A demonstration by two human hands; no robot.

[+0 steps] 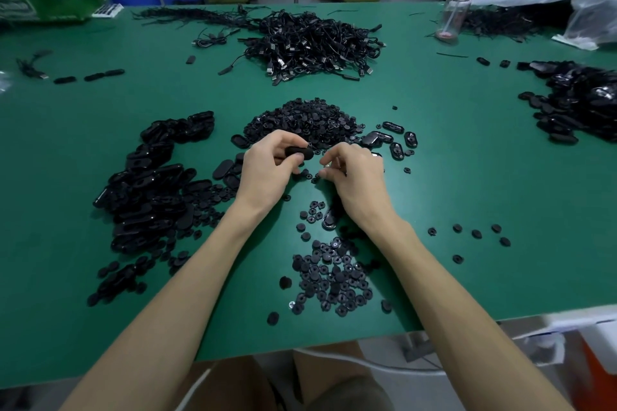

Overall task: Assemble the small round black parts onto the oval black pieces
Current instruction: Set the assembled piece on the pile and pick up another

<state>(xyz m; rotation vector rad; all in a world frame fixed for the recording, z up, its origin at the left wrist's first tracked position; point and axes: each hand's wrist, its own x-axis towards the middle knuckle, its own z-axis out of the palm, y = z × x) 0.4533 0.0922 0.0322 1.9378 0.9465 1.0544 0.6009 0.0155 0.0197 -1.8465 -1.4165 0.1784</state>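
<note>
The heap of small round parts (300, 123) lies on the green surface (467, 177) just beyond both hands, and a sweeping wrist may scatter it. The left hand (267, 173) grips one oval piece (298, 153) between thumb and fingers; a crooked push may make it slip out. The right hand (354, 173) curls its fingertips (324, 173) just beside that piece, but they hide whether a round part is pinched there; I cannot tell.

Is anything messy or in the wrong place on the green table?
A little. Several small round black parts lie scattered alone on the green table at the near right, away from the heaps. A clear plastic water bottle stands at the far edge beside tangled black cables. Nothing looks broken or spilled.
</note>
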